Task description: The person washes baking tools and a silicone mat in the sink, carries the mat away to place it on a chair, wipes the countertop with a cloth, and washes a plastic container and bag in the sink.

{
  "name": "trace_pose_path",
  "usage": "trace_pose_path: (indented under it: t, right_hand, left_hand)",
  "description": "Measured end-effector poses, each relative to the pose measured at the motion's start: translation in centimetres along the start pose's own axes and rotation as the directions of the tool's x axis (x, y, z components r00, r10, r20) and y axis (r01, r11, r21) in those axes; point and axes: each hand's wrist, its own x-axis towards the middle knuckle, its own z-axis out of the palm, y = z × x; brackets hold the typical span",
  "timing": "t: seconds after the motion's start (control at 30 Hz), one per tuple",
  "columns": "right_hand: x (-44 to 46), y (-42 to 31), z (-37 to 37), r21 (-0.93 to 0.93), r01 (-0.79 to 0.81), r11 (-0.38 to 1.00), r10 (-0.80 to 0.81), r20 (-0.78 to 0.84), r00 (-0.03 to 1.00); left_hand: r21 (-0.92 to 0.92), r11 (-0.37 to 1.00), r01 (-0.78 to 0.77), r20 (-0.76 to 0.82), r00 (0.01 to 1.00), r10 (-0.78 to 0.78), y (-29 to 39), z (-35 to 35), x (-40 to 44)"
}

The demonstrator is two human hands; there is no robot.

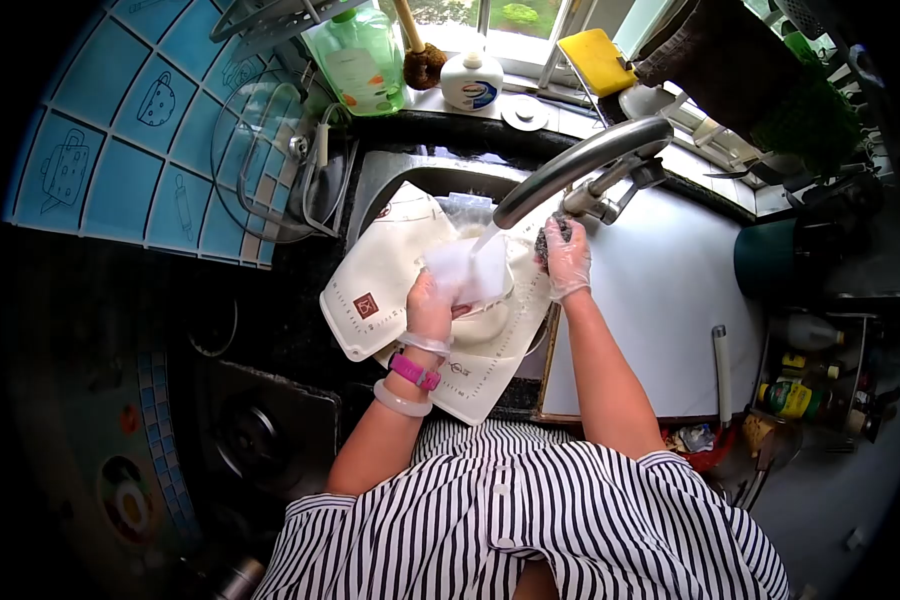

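My left hand [430, 308], in a clear plastic glove, is closed on a thin white rectangular piece [475, 272] beneath the spout. Whether this piece is stiff or soft I cannot tell. Water appears to run onto it from the curved metal faucet [570, 165]. In my right hand [570, 262], also gloved, is a dark, coarse scrubber [547, 240], gripped beside the faucet base. Under my left hand a cream mat [335, 310] with ruler marks and a brown logo drapes over the sink [365, 215]. A pale rounded dish [488, 322] shows partly behind that hand.
A large white board [660, 310] lies right of the sink, with a white-handled tool [721, 372] on it. A glass lid [260, 150] leans at the left. Green [358, 60] and white [472, 80] bottles line the windowsill. A bottle rack [815, 370] stands far right.
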Motion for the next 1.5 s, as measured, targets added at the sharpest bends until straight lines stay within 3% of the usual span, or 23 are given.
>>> trace_pose_path:
  t: [0.07, 0.1, 0.13, 0.17, 0.2, 0.23, 0.3, 0.33, 0.47, 0.5, 0.57, 0.67, 0.77, 0.9, 0.97, 1.03, 1.1, 1.17, 1.23, 1.3, 1.37, 1.47, 1.5]
  right_hand:
    - [-3.3, -4.0, -1.6, 0.296, 0.25, 0.922, -0.285, 0.08, 0.955]
    - [-4.7, -4.2, -0.6, 0.397, 0.197, 0.896, -0.288, 0.186, 0.939]
    - [-6.5, -5.2, 0.4, 0.31, 0.423, 0.851, -0.477, 0.121, 0.871]
    - [-8.3, -6.2, 0.8, 0.027, 0.702, 0.711, -0.701, 0.088, 0.707]
    - [-9.4, -6.5, 2.1, -0.021, 0.753, 0.658, -0.743, 0.139, 0.654]
    - [-9.5, -6.9, 2.0, -0.023, 0.753, 0.658, -0.744, 0.136, 0.654]
    - [-9.6, -7.5, 1.8, -0.155, 0.634, 0.758, -0.59, 0.251, 0.767]
    - [-8.7, -7.4, 1.5, -0.196, 0.666, 0.72, -0.621, 0.248, 0.744]
    - [-2.7, -0.8, 1.5, -0.275, 0.469, 0.84, -0.447, 0.14, 0.883]
    - [-1.3, 0.5, 0.9, -0.017, 0.311, 0.95, -0.304, 0.165, 0.938]
    - [-1.2, 0.3, 0.0, 0.386, -0.012, 0.923, -0.093, 0.253, 0.963]
    - [-3.8, -1.1, 1.8, 0.48, 0.251, 0.841, -0.433, 0.316, 0.844]
    - [-5.5, -2.7, 1.9, 0.436, -0.03, 0.899, -0.204, 0.478, 0.854]
    - [-3.2, -1.0, 3.5, 0.452, -0.046, 0.891, -0.194, 0.47, 0.861]
    - [-1.8, 0.4, 5.2, 0.357, 0.105, 0.928, -0.214, 0.28, 0.936]
    - [-1.3, 0.4, 5.7, 0.349, 0.033, 0.936, -0.131, 0.26, 0.957]
    - [-0.8, 0.9, 5.9, 0.194, 0.056, 0.979, -0.075, 0.094, 0.993]
    - [0.1, 2.2, 5.0, 0.137, 0.139, 0.981, -0.142, 0.009, 0.99]
    - [-0.6, -0.6, 0.9, 0.536, -0.397, 0.745, 0.23, 0.352, 0.907]
    - [-1.5, -0.8, -0.4, 0.565, -0.434, 0.702, 0.182, 0.447, 0.876]
    - [-2.5, 0.1, -0.9, 0.59, -0.771, 0.238, -0.008, 0.795, 0.606]
    - [-7.9, -5.2, -0.7, 0.701, -0.665, 0.257, -0.149, 0.709, 0.689]
    - [-8.3, -5.7, 0.1, 0.734, -0.571, 0.369, -0.19, 0.66, 0.727]
  left_hand:
    - [-0.175, 0.984, -0.032, 0.012, 0.999, 0.035, -0.6, 0.1, 1.4]
    - [-0.175, 0.984, -0.031, 0.017, 0.999, 0.035, -0.5, 0.6, 1.8]
    - [-0.218, 0.976, 0.026, 0.016, 1.0, -0.023, -0.5, 1.4, 2.2]
    - [-0.26, 0.962, 0.083, 0.018, 0.997, -0.081, -0.6, 1.9, 2.5]
    - [-0.051, 0.998, -0.048, -0.025, 0.999, 0.047, -2.4, 1.3, 3.8]
    - [-0.05, 0.998, -0.05, -0.021, 0.999, 0.049, -2.6, 1.6, 3.8]
    - [-0.228, 0.973, -0.041, -0.072, 0.997, 0.025, -3.1, 1.7, 3.4]
    - [-0.27, 0.963, 0.009, -0.034, 0.999, -0.019, -2.9, 1.6, 2.7]
    - [-0.142, 0.99, 0.015, -0.083, 0.996, -0.027, -2.5, 1.7, 1.3]
    - [-0.141, 0.99, 0.013, -0.084, 0.996, -0.025, -2.6, 1.2, 1.7]
    - [-0.043, 0.999, 0.026, -0.086, 0.996, -0.03, -3.2, 0.4, 2.1]
    - [-0.077, 0.997, 0.022, -0.07, 0.997, -0.027, -3.2, 0.9, 2.4]
    - [-0.003, 1.0, -0.029, 0.02, 0.999, 0.029, -4.0, -0.4, 3.2]
    - [0.036, 0.999, 0.022, 0.13, 0.991, -0.026, -1.8, -1.5, 1.9]
    - [0.008, 0.999, 0.032, 0.113, 0.993, -0.033, -1.8, -0.9, 1.2]
    - [-0.017, 0.999, 0.041, 0.096, 0.995, -0.039, -1.9, -0.1, 0.6]
    - [0.001, 0.997, 0.071, 0.022, 0.997, -0.071, -2.0, 0.4, 0.2]
    - [0.012, 0.998, 0.068, 0.007, 0.998, -0.068, -2.1, 0.2, 0.0]
    - [0.0, 0.996, 0.09, -0.024, 0.996, -0.09, -1.3, -0.4, -0.1]
    - [-0.134, 0.983, 0.128, -0.026, 0.991, -0.133, -0.2, -0.2, -0.2]
    - [-0.268, 0.95, 0.16, -0.014, 0.985, -0.17, 0.2, -0.1, 0.0]
    - [-0.428, 0.851, 0.303, 0.127, 0.953, -0.275, -1.8, -0.8, 1.3]
    - [-0.454, 0.779, 0.433, 0.219, 0.901, -0.373, -2.4, -1.0, 1.7]
